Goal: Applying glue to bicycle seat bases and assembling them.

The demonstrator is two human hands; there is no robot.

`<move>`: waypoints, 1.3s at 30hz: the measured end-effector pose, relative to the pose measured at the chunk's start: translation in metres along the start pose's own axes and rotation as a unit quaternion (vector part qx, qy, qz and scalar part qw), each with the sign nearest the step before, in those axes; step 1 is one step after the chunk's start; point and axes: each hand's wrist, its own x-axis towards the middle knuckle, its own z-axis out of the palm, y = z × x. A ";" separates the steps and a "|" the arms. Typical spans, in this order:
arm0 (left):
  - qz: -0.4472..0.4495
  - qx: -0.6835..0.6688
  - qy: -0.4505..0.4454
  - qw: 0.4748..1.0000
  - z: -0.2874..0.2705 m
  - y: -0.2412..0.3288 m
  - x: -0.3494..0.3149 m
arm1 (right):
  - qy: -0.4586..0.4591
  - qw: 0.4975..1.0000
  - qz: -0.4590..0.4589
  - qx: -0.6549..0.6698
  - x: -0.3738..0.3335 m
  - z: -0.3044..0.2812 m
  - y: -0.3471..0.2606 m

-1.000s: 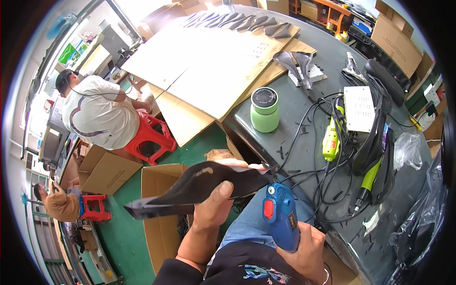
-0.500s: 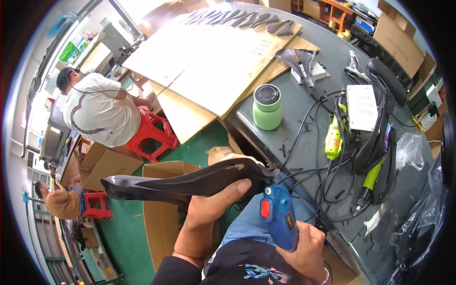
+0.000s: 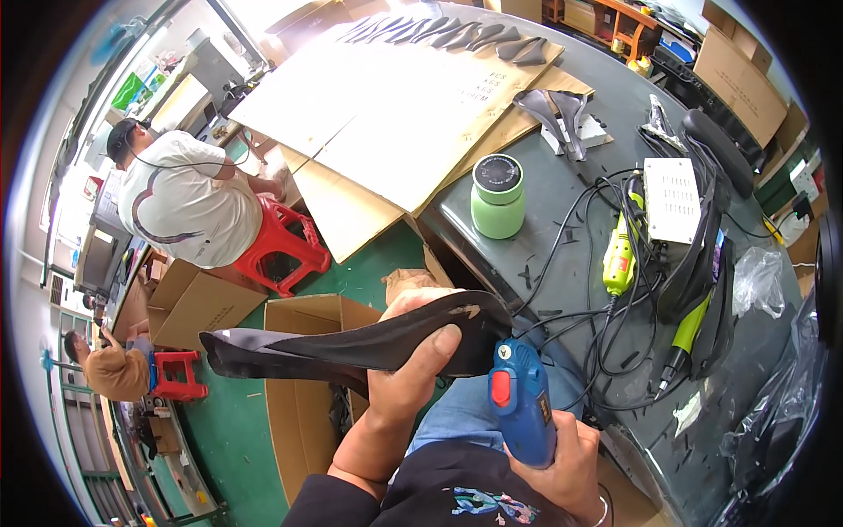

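Note:
My left hand (image 3: pixel 411 373) grips a black bicycle saddle (image 3: pixel 351 344), its thumb pressed on the near face and its fingers behind. The saddle lies lengthwise, its narrow end to the left and its wide end to the right. My right hand (image 3: pixel 566 461) is wrapped round the lower body of a blue handheld power tool (image 3: pixel 523 404) with a red button. The tool's head is close to the saddle's right end; its working tip is hard to make out, so I cannot tell whether it touches.
A green-lidded-dark bottle (image 3: pixel 498 206), yellow-green rotary tools (image 3: pixel 621 255), a white box (image 3: pixel 672 200) and tangled cables lie on the grey table (image 3: pixel 562 299). Another saddle (image 3: pixel 562 119) and a row of saddle pieces (image 3: pixel 465 35) are farther off. An open carton (image 3: pixel 294 422) stands left; two people sit beyond.
My left hand has shifted slightly right and turned the saddle a little, so its left end sits lower. The power tool has moved slightly right with my right hand.

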 end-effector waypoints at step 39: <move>0.192 0.405 -0.286 0.847 -0.024 -0.016 0.029 | -0.048 0.998 -0.003 0.032 0.005 0.002 -0.003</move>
